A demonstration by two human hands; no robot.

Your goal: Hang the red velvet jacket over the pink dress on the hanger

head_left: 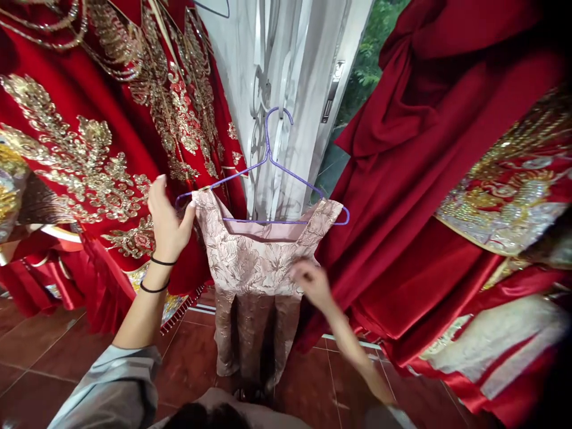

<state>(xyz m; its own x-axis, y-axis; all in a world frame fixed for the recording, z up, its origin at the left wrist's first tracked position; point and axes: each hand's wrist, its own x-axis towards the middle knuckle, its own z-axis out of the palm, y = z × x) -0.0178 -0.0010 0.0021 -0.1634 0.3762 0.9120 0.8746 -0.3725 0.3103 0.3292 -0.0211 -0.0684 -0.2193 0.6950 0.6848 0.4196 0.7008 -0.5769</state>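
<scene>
A pale pink dress (254,262) with a raised floral pattern hangs by its wide straps on a purple hanger (268,156). The hanger's hook is over a white metal frame. My left hand (168,217) is open beside the left strap, thumb apart from the fingers and its tip at the strap's edge; two dark bands circle that wrist. In front of the bodice's right side is my right hand (313,283), slightly blurred, with its fingers curled in. Whether it pinches the fabric is hidden.
Red gowns with gold sequin embroidery (98,149) hang on the left. A plain dark red gown (402,161) and a red embroidered one (504,185) hang close on the right. Behind stands a white door frame (330,101) with greenery outside. Red-brown tiles (187,357) cover the floor.
</scene>
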